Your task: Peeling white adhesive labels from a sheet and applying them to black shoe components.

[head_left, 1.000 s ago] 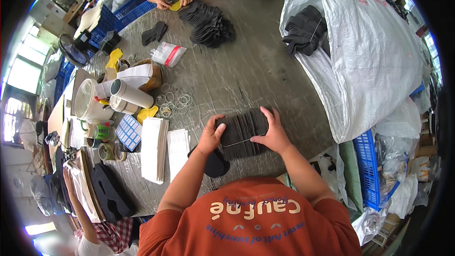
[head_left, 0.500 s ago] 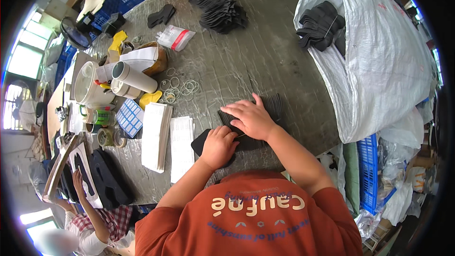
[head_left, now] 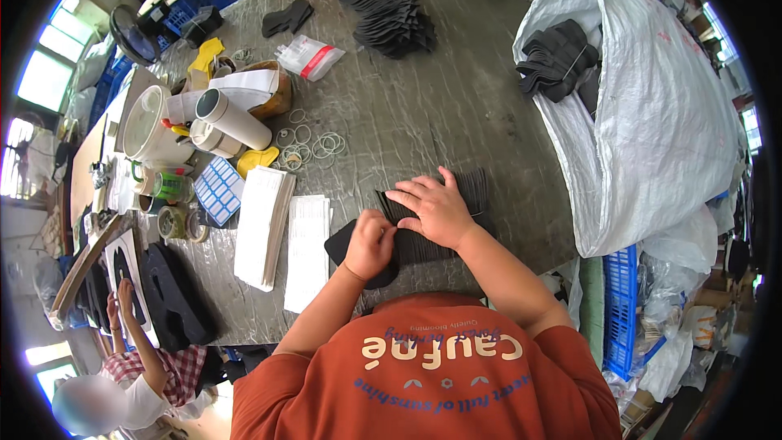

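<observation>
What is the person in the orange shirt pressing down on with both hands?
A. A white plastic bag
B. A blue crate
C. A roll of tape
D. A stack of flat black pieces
D: the left hand and right hand both rest on the stack of flat black pieces on the grey table.

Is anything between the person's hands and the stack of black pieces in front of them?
Nothing visible. The right hand lies flat on the stack of black pieces, and the left hand rests on its near-left end, beside a loose black piece. Both hands are already in contact.
</observation>
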### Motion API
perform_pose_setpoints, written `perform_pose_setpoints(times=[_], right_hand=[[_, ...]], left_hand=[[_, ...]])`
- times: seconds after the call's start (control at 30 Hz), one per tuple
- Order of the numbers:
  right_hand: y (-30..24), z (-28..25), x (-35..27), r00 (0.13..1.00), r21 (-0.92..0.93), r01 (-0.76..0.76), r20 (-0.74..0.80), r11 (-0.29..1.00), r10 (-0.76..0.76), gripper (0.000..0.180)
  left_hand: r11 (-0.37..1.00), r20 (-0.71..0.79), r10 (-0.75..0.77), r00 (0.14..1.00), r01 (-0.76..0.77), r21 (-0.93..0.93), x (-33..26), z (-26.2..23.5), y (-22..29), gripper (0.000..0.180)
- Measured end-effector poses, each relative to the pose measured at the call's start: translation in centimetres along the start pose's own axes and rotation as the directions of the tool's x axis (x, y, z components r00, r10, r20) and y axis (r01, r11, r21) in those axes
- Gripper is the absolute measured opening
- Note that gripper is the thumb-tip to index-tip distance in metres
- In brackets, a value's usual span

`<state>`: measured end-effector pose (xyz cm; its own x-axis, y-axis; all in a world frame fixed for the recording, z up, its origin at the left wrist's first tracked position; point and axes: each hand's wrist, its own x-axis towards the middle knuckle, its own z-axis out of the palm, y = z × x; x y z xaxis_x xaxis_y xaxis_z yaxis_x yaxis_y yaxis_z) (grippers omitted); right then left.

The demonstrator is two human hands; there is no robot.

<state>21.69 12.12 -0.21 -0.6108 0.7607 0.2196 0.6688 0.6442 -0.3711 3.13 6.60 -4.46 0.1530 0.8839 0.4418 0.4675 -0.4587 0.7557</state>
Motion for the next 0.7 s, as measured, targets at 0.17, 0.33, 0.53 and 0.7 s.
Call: perform_pose_setpoints(times=[0.17,0.33,0.53,0.7], right_hand=[[2.5,-2.5,-3.6,0.860,0.219,-0.161,-0.447,0.962,0.245,0.071],[-1.7,-2.8,-8.8,0.921,-0.125,-0.192,-0.365,0.973,0.135,0.070],[-3.9,4.3,-8.1,0.994,-0.316,0.016,-0.096,0.949,-0.049,0.073],[-4.4,4.7,-7.3,0.988,-0.260,-0.081,-0.145,0.962,0.045,0.076]], left_hand=[[0.853,-0.199,-0.433,0.879,0.328,-0.406,0.6,-1.7,-3.2,0.030],[0.862,0.094,-0.274,0.957,0.288,-0.417,4.1,-2.2,-3.4,0.058],[0.791,0.230,-0.284,0.931,0.363,-0.493,3.8,0.2,-3.7,0.050],[0.802,0.222,-0.357,0.907,0.420,-0.425,2.3,1.4,-2.5,0.051]])
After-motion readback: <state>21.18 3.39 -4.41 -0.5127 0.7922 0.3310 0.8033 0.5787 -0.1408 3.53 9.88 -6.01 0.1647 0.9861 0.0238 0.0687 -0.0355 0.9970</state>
